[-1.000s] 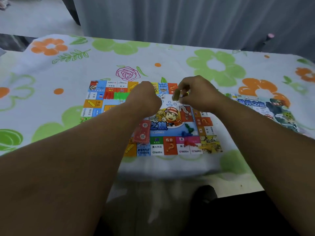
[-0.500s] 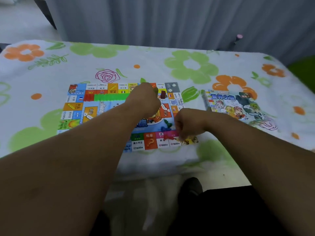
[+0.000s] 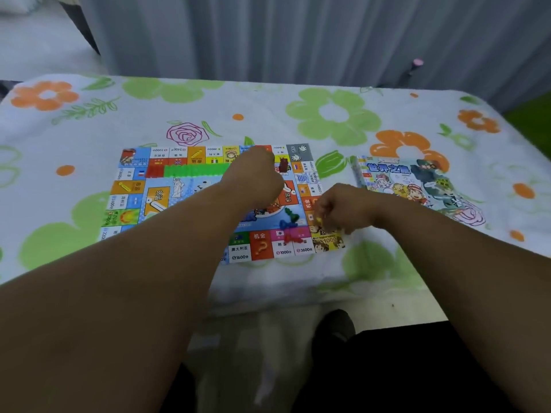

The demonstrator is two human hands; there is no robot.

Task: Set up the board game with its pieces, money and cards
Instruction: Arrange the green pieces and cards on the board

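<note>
The colourful game board [image 3: 128, 192] lies flat on the flowered tablecloth. My left hand [image 3: 253, 178] hovers over the board's far middle with its fingers curled under and hidden; a dark red piece [image 3: 283, 166] stands just right of its knuckles. At the board's near right corner my right hand [image 3: 343, 211] pinches a small yellow piece [image 3: 318, 219] over the start square. Green [image 3: 290, 214], blue [image 3: 284, 224] and red pawns [image 3: 291, 236] lie in a loose cluster between my hands. A row of green houses [image 3: 193, 169] with red houses [image 3: 155, 171] at its left end lines the board's far side.
The game's illustrated box lid [image 3: 408, 183] lies on the cloth right of the board. The table's near edge [image 3: 268, 296] runs just below the board, with my lap under it. A grey curtain [image 3: 298, 34] hangs behind the table.
My hands, together over the board's middle a second ago, have separated. The right hand moved down to the near right corner with the yellow piece. The view shifted right.
</note>
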